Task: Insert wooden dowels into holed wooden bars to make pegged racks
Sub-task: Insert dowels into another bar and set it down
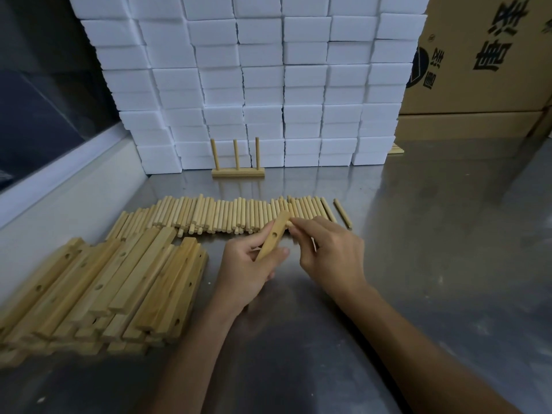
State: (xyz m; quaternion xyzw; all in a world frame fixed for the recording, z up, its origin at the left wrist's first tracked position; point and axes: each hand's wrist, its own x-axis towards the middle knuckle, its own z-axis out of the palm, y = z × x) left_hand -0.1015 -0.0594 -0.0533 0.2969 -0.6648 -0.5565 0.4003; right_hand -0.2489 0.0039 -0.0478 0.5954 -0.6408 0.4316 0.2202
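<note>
My left hand (249, 270) grips a holed wooden bar (274, 237), tilted up and away over the metal table. My right hand (327, 249) pinches a dowel (289, 224) at the bar's far end; most of that dowel is hidden by my fingers. Behind the hands a long row of loose dowels (227, 215) lies on the table. A heap of holed bars (104, 285) is stacked at the left. One finished rack (238, 171) with three upright pegs stands at the back by the white blocks.
A wall of white foam blocks (263, 79) fills the back of the metal table (418, 234). Cardboard boxes (484, 61) stand at the back right. A white ledge (59, 198) runs along the left edge. One stray dowel (342, 213) lies right of the row.
</note>
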